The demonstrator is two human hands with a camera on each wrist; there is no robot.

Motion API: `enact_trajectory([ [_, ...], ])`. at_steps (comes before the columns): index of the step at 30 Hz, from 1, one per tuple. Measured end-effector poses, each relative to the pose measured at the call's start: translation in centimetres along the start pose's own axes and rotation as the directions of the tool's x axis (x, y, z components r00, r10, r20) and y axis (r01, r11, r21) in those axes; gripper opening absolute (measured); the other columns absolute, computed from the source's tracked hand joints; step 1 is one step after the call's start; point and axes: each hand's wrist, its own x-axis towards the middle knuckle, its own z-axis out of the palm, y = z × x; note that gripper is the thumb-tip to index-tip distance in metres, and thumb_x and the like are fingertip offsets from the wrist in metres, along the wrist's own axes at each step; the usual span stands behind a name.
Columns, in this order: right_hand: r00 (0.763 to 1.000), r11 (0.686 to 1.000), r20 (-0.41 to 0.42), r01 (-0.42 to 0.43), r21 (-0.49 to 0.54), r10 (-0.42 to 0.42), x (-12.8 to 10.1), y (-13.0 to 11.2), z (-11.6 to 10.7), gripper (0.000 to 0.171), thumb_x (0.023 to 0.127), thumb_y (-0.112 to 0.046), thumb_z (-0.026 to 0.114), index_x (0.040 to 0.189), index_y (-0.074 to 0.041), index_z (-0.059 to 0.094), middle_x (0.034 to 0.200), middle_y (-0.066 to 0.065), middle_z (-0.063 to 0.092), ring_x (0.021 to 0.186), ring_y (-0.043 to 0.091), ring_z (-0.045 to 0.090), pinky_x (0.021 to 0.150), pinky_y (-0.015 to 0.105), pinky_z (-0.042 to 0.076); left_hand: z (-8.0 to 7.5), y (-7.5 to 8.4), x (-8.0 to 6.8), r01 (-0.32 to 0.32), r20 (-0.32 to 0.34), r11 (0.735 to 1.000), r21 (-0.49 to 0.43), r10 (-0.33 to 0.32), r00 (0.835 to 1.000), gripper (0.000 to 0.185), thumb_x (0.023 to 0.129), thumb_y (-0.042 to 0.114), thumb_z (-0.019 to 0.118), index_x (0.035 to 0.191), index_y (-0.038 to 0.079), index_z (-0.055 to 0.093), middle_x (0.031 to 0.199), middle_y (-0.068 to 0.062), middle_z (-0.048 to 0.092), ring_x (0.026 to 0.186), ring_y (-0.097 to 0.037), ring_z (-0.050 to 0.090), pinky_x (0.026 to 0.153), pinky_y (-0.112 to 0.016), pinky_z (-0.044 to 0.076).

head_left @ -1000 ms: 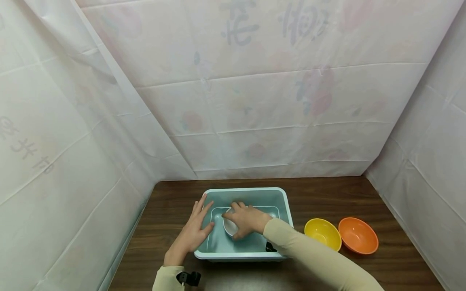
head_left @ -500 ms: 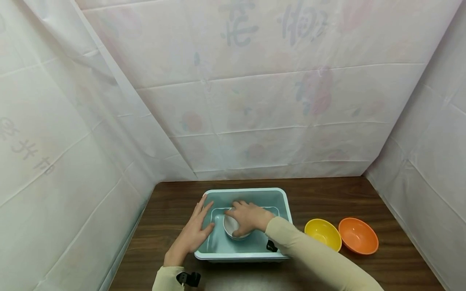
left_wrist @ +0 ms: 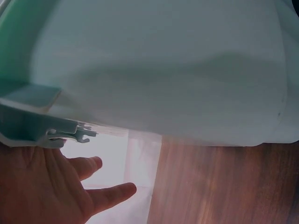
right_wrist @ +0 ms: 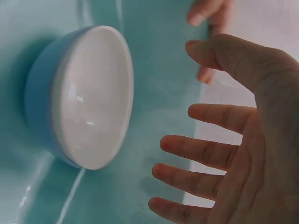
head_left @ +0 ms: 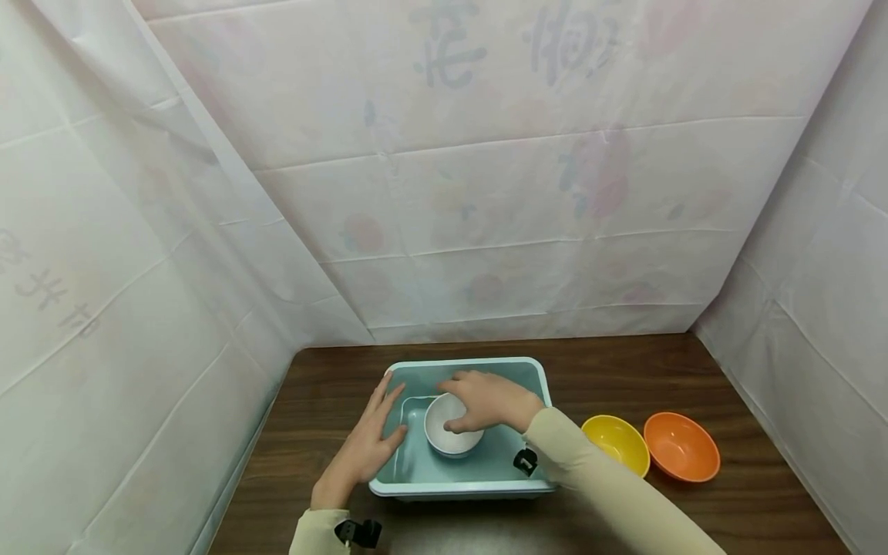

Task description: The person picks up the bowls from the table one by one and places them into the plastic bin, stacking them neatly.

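Note:
A bowl (head_left: pixel 438 433), white inside and light blue outside, sits upright on the floor of a pale teal plastic basin (head_left: pixel 458 487). Over the bowl's right side is my right hand (head_left: pixel 494 401), palm down with fingers spread. In the right wrist view a gap shows between those fingertips (right_wrist: pixel 172 143) and the bowl's rim, and the hand holds nothing. My left hand (head_left: pixel 369 443) lies along the basin's left side with straight, spread fingers. From the left wrist view, the left hand (left_wrist: pixel 56 186) touches the basin's rim beside a clip-like part.
A yellow bowl (head_left: pixel 616 441) and an orange bowl (head_left: pixel 683 447) stand side by side on the dark wooden table (head_left: pixel 277 470), right of the basin. White printed sheets (head_left: pixel 486 231) hang behind and at both sides. A small black camera (head_left: pixel 526 462) sits at my right wrist.
My right hand has let go of the white-and-blue bowl and lifted up and to the right, so more of the bowl shows. The left hand stays in place.

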Motion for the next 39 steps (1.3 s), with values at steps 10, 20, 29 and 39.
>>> enact_trajectory([
  [10, 0.996, 0.992, -0.089, 0.009, 0.125, 0.003, -2.9, 0.2, -2.5, 0.064, 0.094, -0.047, 0.069, 0.149, -0.016, 0.055, 0.151, 0.008, 0.056, 0.137, 0.026, 0.056, 0.105, 0.046, 0.053, -0.1, 0.0, 0.1, 0.0, 0.009, 1.0, -0.01, 0.0, 1.0, 0.068, 0.102, 0.018, 0.064, 0.162, 0.007, 0.031, 0.175, -0.009, 0.007, 0.158, -0.046, 0.011, 0.118, -0.071, 0.026],
  [20, 0.981, 0.984, -0.172, -0.066, 0.164, 0.094, -5.7, 1.4, -3.1, 0.068, 0.093, -0.051, 0.07, 0.15, -0.018, 0.054, 0.149, 0.01, 0.056, 0.137, 0.032, 0.054, 0.106, 0.054, 0.051, 0.1, 0.1, 0.1, 0.006, 0.01, 1.0, -0.017, -0.006, 1.0, 0.068, 0.102, 0.017, 0.064, 0.161, 0.006, 0.032, 0.175, -0.01, 0.007, 0.158, -0.047, 0.007, 0.118, -0.073, 0.022],
  [29, 0.951, 0.976, -0.268, -0.103, 0.193, 0.153, -8.8, 2.6, -2.8, 0.066, 0.093, -0.049, 0.073, 0.148, -0.018, 0.057, 0.149, 0.009, 0.057, 0.138, 0.033, 0.052, 0.107, 0.056, 0.05, 0.2, 0.2, 0.2, 0.014, 0.019, 1.0, -0.025, -0.014, 1.0, 0.068, 0.102, 0.016, 0.063, 0.161, 0.007, 0.032, 0.175, -0.009, 0.006, 0.158, -0.046, 0.006, 0.118, -0.073, 0.022],
  [39, 0.901, 0.962, -0.364, -0.163, 0.22, 0.236, -11.3, 3.8, -1.4, 0.065, 0.091, -0.048, 0.075, 0.145, -0.017, 0.06, 0.153, 0.018, 0.051, 0.145, 0.044, 0.041, 0.107, 0.066, 0.045, 0.2, 0.2, 0.3, 0.019, 0.019, 0.999, -0.032, -0.019, 1.0, 0.068, 0.102, 0.017, 0.062, 0.162, 0.007, 0.031, 0.175, -0.008, 0.006, 0.158, -0.046, 0.006, 0.118, -0.074, 0.021],
])
